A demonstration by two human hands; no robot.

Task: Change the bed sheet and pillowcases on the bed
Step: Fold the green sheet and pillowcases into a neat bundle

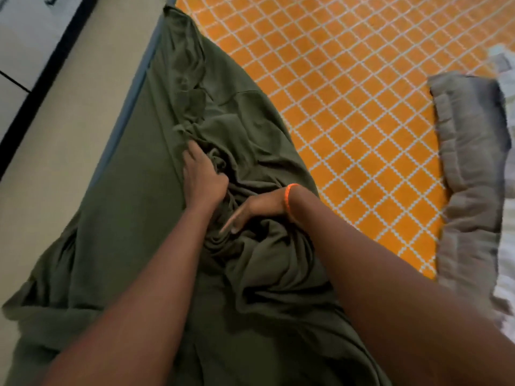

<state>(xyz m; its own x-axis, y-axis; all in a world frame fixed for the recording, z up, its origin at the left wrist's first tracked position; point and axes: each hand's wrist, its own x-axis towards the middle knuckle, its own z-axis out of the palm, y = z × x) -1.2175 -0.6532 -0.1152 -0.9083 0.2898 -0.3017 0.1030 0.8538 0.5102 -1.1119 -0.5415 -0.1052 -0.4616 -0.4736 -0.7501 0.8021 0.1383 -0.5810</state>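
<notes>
A dark green bed sheet lies bunched along the left side of the orange mattress with its white diamond pattern, and hangs over the mattress's left edge. My left hand grips a gathered fold of the sheet near the middle of the frame. Just below and right of it, my right hand, with an orange band at the wrist, has its fingers curled round another bunch of the same sheet. Most of the mattress to the right is bare.
A grey folded blanket lies along the mattress's right side, with white patterned cloth beyond it. Beige floor runs along the left, with a dark-edged white cabinet at the top left.
</notes>
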